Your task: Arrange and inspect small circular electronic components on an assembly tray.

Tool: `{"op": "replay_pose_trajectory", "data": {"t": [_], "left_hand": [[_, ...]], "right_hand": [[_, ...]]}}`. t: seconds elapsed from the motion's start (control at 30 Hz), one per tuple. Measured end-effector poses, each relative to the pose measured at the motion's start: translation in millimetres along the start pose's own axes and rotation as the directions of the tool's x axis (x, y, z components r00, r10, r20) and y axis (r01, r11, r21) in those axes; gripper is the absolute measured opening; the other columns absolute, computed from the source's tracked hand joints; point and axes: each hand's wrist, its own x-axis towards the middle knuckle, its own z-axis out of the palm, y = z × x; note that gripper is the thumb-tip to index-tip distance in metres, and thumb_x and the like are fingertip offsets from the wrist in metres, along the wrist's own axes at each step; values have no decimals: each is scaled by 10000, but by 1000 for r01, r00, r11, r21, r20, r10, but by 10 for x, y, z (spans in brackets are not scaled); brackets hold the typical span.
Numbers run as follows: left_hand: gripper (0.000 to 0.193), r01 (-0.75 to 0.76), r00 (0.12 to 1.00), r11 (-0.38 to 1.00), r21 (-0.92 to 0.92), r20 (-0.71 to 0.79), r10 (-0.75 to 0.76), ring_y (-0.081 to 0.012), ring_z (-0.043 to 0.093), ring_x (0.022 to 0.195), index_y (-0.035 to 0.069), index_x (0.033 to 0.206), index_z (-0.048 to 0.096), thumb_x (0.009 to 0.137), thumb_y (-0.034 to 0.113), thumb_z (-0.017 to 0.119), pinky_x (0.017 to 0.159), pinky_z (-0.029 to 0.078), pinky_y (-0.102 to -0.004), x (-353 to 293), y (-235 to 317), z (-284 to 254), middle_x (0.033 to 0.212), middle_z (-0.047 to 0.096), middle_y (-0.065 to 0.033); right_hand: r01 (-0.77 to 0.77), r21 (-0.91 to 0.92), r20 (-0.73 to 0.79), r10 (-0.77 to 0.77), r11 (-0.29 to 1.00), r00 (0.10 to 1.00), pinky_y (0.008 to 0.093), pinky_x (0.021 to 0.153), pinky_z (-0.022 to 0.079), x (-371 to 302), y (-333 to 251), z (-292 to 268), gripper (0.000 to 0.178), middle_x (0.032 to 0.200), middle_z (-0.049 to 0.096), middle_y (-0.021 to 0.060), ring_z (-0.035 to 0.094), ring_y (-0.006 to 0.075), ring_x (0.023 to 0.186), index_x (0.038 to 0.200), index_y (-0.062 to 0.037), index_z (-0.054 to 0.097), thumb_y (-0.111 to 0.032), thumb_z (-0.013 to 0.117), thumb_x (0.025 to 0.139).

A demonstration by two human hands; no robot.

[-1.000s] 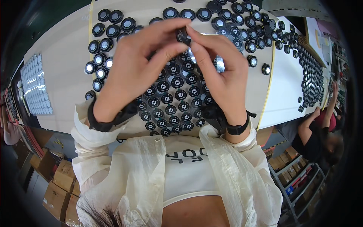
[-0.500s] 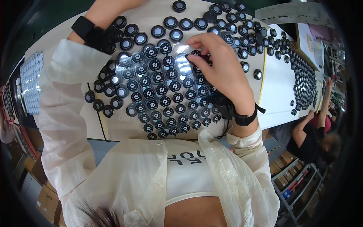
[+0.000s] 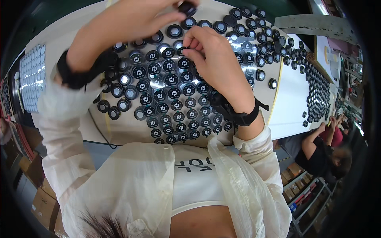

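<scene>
Compared with half a second ago, brought the left hand point(image 3: 139, 18) inward from the picture's top edge, now grasping a black puck point(image 3: 187, 8) beyond the far edge of the label sheet point(image 3: 157, 83). Likewise drew the right hand point(image 3: 216, 57) from a looser spread into a near-pinch at that far edge, by a dark disc point(image 3: 183, 51); cannot tell whether gripping the disc or merely covering it. Judged as one piece fetched while attending to the sheet. Found raised above the loose pucks point(image 3: 174, 31) beyond the sheet: the held puck, blurred and partly hidden by fingers. Shows dark side to camera, with no pale centre visible; appears tilted, exact facing not determinable. Being round, offers no long axis across the face. Noted label columns running from the sheet's near edge toward its far edge.
</scene>
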Motion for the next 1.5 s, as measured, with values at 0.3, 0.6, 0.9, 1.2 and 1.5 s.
{"op": "replay_pose_trajectory", "data": {"t": [0.3, 0.6, 0.9, 1.2, 1.5], "left_hand": [[419, 115, 993, 993, 31, -11, -115, -332, 581, 1143, 56, 1263, 550, 856, 6, 639, 957, 483, -404, -709, 491, 385, 1264, 593, -115], [455, 148, 984, 985, -89, -82, -155, -299, 548, 1232, 49, 1313, 537, 870, 20, 634, 1006, 466, -377, -807, 492, 353, 1316, 581, -104], [445, -13, 950, 381, -924, -130, -284, -235, 582, 1209, -37, 1381, 445, 960, 24, 577, 1006, 496, -345, -595, 675, 542, 1355, 540, -183], [499, -24, 935, 398, -917, -161, -316, -238, 586, 1212, -46, 1348, 439, 886, -111, 616, 1021, 518, -358, -527, 660, 626, 1299, 543, -179], [417, -3, 867, 430, -903, -217, -449, -171, 708, 979, -29, 1277, 605, 871, -98, 670, 880, 571, -239, -508, 727, 656, 1032, 719, -135]], "right_hand": [[-4, -19, 1, 4, 1000, 1000, 295, 662, 522, -5, 36, -45, 155, 787, 626, 106, 638, 194, 724, 912, 22, 607, 62, 702, 796], [-41, 261, -14, 46, 964, 999, 306, 687, 488, -228, -186, -292, 103, 789, 632, 79, 610, 181, 716, 883, 4, 634, -11, 714, 822], [-184, 759, 17, 264, 625, 965, 217, 758, 465, -401, -401, -402, 215, 949, 676, 40, 620, 88, 863, 1111, 17, 634, -23, 690, 907], [-58, 690, -131, 204, 722, 970, 217, 761, 465, -404, -287, -255, 213, 977, 706, 60, 644, 87, 889, 1107, 20, 660, -23, 699, 903], [-57, 652, -200, 244, 756, 949, 200, 668, 385, -388, -292, -173, 168, 826, 652, -14, 505, 42, 718, 1043, -6, 714, -48, 737, 882]]}}
